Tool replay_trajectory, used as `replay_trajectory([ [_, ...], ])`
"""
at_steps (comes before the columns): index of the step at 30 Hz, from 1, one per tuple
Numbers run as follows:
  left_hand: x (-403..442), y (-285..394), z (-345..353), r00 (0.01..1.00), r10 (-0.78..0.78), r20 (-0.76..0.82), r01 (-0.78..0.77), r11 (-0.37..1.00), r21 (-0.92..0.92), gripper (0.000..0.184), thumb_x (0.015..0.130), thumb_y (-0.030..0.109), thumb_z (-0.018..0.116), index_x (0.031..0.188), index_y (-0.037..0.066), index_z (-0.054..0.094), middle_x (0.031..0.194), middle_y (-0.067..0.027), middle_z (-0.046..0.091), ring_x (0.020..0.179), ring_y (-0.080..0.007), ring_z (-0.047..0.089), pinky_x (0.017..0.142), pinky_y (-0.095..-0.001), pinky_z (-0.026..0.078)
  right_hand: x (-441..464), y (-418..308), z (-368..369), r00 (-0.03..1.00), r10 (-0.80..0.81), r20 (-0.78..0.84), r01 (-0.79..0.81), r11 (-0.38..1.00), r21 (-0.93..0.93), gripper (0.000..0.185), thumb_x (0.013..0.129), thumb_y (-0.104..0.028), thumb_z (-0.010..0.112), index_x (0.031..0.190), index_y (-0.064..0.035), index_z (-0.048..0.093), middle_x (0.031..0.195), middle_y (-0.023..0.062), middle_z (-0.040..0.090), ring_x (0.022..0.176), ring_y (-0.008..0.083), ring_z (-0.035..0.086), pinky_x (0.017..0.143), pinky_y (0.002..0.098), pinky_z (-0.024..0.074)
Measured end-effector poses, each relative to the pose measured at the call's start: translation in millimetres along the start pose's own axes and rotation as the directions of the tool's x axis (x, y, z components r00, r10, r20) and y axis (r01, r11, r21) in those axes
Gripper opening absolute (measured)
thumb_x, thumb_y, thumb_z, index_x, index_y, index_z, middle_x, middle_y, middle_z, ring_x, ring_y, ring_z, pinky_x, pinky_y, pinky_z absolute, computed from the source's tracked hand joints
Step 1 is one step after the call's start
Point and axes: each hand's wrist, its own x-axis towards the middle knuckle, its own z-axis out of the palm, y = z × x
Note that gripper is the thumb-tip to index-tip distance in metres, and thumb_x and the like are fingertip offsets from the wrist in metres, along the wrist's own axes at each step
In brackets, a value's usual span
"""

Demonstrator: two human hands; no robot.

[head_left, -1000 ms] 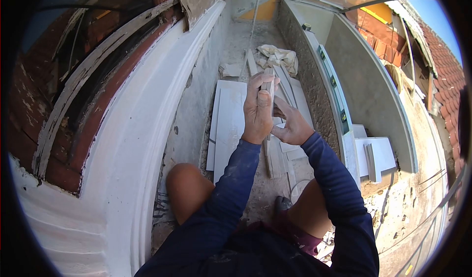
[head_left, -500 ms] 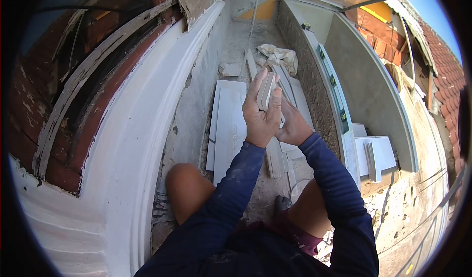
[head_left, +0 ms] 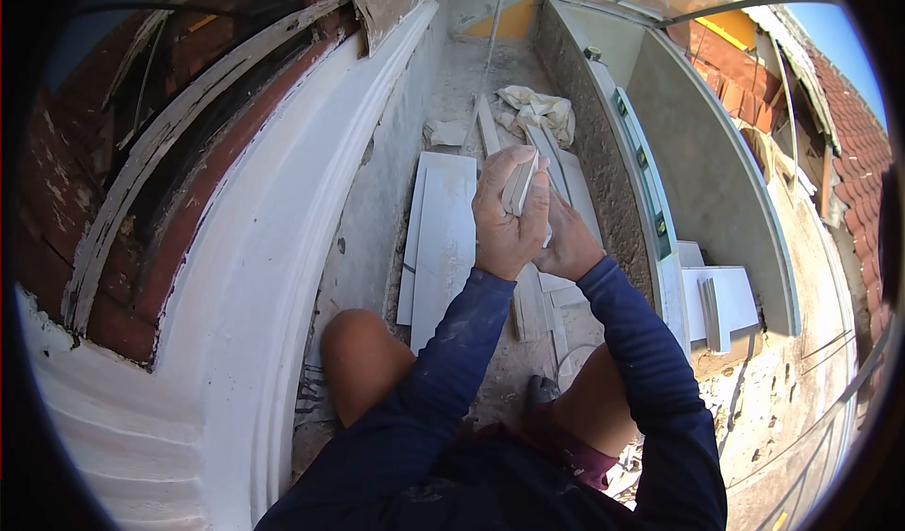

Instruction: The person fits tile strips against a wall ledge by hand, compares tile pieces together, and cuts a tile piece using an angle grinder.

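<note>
Strips (head_left: 519,190) of pale, dusty material, stacked face to face, are held at a tilt above the floor (head_left: 485,380), near the middle of the head view. The left hand (head_left: 506,222) has a narrow grip around them, its fingers on the far left side and its thumb in front. The right hand (head_left: 571,241) meets them from the right, lower down and partly behind the left; its fingertips are hidden, so how tightly its grip closes cannot be told. Both arms wear dark blue sleeves (head_left: 462,328). Below and left of the hands, large white panels (head_left: 445,239) lie overlapping on the floor, beside a rough grey wall (head_left: 363,220). Long narrow boards (head_left: 568,178) lie behind and to the right of the hands, and a crumpled cream cloth (head_left: 535,114) lies beyond. On the right, a level (head_left: 642,159) rests lengthwise along a ledge (head_left: 671,281); past the ledge sit more white pieces (head_left: 731,295). A bent knee (head_left: 356,352) shows at lower left, left of the arms. White moulding (head_left: 273,220) runs down the left side, and red roof tiles (head_left: 853,145) show at far right.
</note>
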Motion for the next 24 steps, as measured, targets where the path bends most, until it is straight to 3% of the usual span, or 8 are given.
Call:
replay_trajectory([
  [6,0.3,-2.5,-4.9,0.999,0.025,0.043,-0.029,0.996,0.084,0.024,0.098,0.005,0.059,0.121,-0.002,0.054,0.114,-0.0141,0.060,0.105,-0.0211,0.065,0.091,-0.0327,0.055,0.8,-1.4,0.9,1.000,0.018,0.006,-0.018,1.000,0.019,0.091,0.071,-0.011,0.072,0.149,0.0048,0.027,0.143,0.0326,0.042,0.133,0.0446,0.044,0.110,0.0437,0.0404],
  [9,-2.8,-5.4,-5.6,1.000,-0.006,0.013,0.005,0.995,0.099,0.023,0.098,0.006,0.059,0.119,-0.002,0.056,0.113,-0.0144,0.062,0.101,-0.0199,0.066,0.088,-0.0313,0.056,0.0,3.3,5.3,0.999,0.053,0.013,-0.053,0.996,0.065,0.086,0.070,-0.016,0.078,0.145,0.0017,0.039,0.147,0.0281,0.042,0.138,0.0431,0.039,0.114,0.0426,0.0350],
  [12,-3.9,-5.1,-6.2,1.000,0.003,-0.003,-0.002,0.991,0.136,0.024,0.098,0.006,0.060,0.120,-0.003,0.056,0.111,-0.0146,0.064,0.098,-0.0189,0.067,0.088,-0.0305,0.055,1.8,1.5,6.5,1.000,0.015,0.012,-0.015,1.000,0.025,0.093,0.069,-0.009,0.074,0.149,0.0041,0.027,0.144,0.0311,0.043,0.134,0.0437,0.044,0.110,0.0423,0.0397],
  [15,-4.0,-5.2,-7.4,1.000,0.007,-0.018,-0.004,0.989,0.148,0.024,0.098,0.006,0.059,0.119,-0.004,0.057,0.109,-0.0146,0.065,0.097,-0.0185,0.067,0.087,-0.0306,0.055,4.0,5.8,10.3,0.999,0.038,0.020,-0.039,0.997,0.066,0.093,0.069,-0.009,0.074,0.149,0.0044,0.028,0.142,0.0312,0.045,0.132,0.0436,0.046,0.109,0.0419,0.0404],
  [19,-2.9,-2.9,-7.6,0.999,-0.018,-0.028,0.022,0.993,0.118,0.023,0.097,0.005,0.059,0.118,-0.005,0.057,0.108,-0.0155,0.065,0.096,-0.0187,0.067,0.087,-0.0320,0.056,3.6,17.2,23.3,0.979,0.192,0.067,-0.200,0.970,0.137,0.088,0.069,-0.011,0.076,0.144,0.0051,0.034,0.131,0.0306,0.054,0.120,0.0437,0.056,0.100,0.0426,0.0463],
  [22,-2.0,2.2,-2.4,0.997,-0.030,-0.078,0.033,0.998,0.046,0.025,0.089,0.001,0.066,0.114,0.000,0.062,0.108,-0.0174,0.068,0.098,-0.0263,0.067,0.086,-0.0357,0.054,1.7,34.9,36.2,0.963,0.249,0.105,-0.260,0.960,0.105,0.078,0.069,-0.014,0.078,0.135,0.0054,0.043,0.119,0.0290,0.061,0.110,0.0427,0.061,0.092,0.0429,0.0497],
  [24,-1.3,3.9,-2.5,0.997,0.068,-0.022,-0.065,0.993,0.097,0.023,0.093,0.001,0.062,0.116,-0.002,0.060,0.109,-0.0159,0.065,0.098,-0.0227,0.066,0.087,-0.0349,0.056,4.0,39.3,37.8,0.959,0.250,0.132,-0.263,0.960,0.092,0.071,0.069,-0.017,0.079,0.128,0.0051,0.047,0.112,0.0275,0.064,0.104,0.0414,0.064,0.087,0.0428,0.0508],
])
